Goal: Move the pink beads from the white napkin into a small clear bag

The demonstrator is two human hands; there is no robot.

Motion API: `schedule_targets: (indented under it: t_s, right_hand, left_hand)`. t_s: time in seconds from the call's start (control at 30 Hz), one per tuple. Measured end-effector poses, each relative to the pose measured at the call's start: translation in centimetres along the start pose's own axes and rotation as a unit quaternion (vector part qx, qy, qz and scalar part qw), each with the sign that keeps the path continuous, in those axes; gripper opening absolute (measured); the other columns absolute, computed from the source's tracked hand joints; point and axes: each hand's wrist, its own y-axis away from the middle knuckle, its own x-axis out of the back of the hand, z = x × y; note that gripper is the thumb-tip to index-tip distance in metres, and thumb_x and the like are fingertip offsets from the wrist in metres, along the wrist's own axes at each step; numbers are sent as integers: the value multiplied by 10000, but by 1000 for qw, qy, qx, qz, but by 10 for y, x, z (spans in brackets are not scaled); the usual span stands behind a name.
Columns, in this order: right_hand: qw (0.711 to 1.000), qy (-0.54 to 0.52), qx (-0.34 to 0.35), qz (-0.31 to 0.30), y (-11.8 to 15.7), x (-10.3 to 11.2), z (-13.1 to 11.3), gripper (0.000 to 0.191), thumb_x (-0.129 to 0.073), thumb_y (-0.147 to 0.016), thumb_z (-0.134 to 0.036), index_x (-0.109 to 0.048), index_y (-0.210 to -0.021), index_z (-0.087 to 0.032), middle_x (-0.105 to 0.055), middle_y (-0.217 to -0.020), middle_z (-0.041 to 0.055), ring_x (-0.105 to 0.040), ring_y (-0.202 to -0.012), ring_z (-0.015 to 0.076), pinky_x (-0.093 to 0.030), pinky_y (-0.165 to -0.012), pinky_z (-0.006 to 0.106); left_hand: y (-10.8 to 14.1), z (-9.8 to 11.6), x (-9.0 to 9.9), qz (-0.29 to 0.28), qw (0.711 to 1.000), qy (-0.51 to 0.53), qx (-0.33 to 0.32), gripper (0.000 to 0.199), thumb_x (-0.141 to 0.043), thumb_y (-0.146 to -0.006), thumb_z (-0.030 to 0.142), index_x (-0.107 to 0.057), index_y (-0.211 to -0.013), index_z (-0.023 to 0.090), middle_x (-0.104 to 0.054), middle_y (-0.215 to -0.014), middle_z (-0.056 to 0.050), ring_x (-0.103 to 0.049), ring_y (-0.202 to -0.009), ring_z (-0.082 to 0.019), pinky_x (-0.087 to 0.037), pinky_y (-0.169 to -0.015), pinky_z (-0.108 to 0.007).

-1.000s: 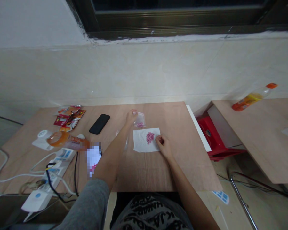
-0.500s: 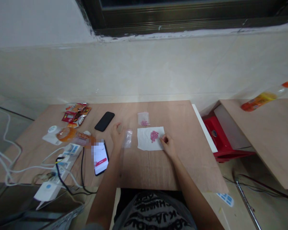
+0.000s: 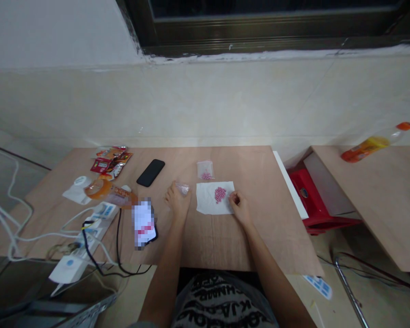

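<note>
My left hand (image 3: 178, 200) lies over a small clear plastic bag (image 3: 182, 187), fingers curled round it. Only the bag's far part shows beyond the hand. At the right edge of a white sheet (image 3: 205, 205), possibly tissue, my right hand (image 3: 239, 206) is closed in a pinch. What its fingertips hold, if anything, is too small to make out. A cluster of small pink beads (image 3: 220, 195) rests on the sheet, just left of those fingertips. Behind the sheet lies another clear bag (image 3: 205, 168) with pink beads inside.
Left of my hands are a dark phone (image 3: 151, 173), a lit phone (image 3: 144, 223), an orange drink bottle (image 3: 111, 192), snack packets (image 3: 111, 163) and a power strip (image 3: 89, 241) with cables. A red stool (image 3: 305, 191) stands between this table and another bearing a bottle (image 3: 372, 146).
My left hand has moved right, from beside the clear bag onto it, and its fingers have closed in. My right hand has barely moved. The view has shifted slightly.
</note>
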Motion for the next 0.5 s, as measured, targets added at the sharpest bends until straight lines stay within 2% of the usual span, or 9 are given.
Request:
schedule_targets:
  t_s: [0.1, 0.23, 0.37, 0.5]
  right_hand:
    - [1000, 2, -8, -3, 0, 0, 1, 192, -553, -821, -401, -570, -836, -211, -442, -588, -45, -440, -546, 146, -366, -525, 272]
    - [1000, 2, -4, -8, 0, 0, 3, 186, -553, -822, -392, -577, -850, -210, -449, -589, -44, -446, -547, 147, -372, -534, 277]
    - [1000, 1, -3, -11, 0, -1, 4, 201, -551, -823, -399, -585, -853, -203, -454, -581, -45, -447, -541, 146, -370, -530, 274]
    - [1000, 12, -1, -15, 0, -2, 5, 212, -556, -825, -394, -601, -871, -192, -477, -597, -38, -464, -557, 146, -376, -552, 275]
  left_hand:
    - [2, 1, 7, 8, 1000, 0, -5, 749, -624, -785, 476, -394, -1409, 129, -561, -1290, -230, -501, -1191, -420, -361, -988, -568]
    - [2, 2, 27, 13, 999, 35, -30, 777, -658, -766, 452, -373, -1425, 156, -551, -1329, -213, -488, -1217, -427, -357, -997, -574]
    - [2, 5, 36, -39, 991, 91, -88, 784, -708, -728, 359, -379, -1424, 216, -588, -1295, -166, -518, -1205, -396, -369, -1012, -540]
    - [12, 14, 22, -116, 967, 155, -167, 794, -735, -698, 301, -384, -1409, 260, -627, -1250, -120, -545, -1188, -352, -389, -1017, -518]
